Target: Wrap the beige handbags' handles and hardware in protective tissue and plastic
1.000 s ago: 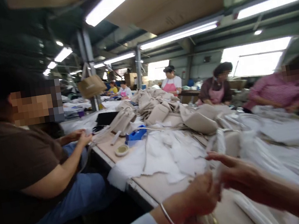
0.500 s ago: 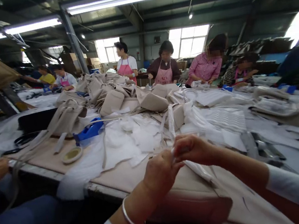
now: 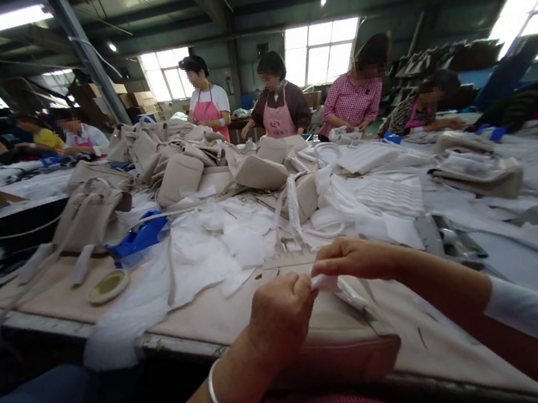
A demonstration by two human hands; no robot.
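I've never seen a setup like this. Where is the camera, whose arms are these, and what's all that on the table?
There's no machine here. A camera worn on a person's head looks forward and down, so you see roughly what the wearer faces. The bare arms at the bottom are the wearer's: the left hand and the right hand meet fingertip to fingertip, pinching a thin white piece whose material I can't make out. Below them lies a beige bag. Farther across the table are loose white sheets, a heap of beige bags, a blue object resembling a tape dispenser, and a round roll. Other people are at the far side.
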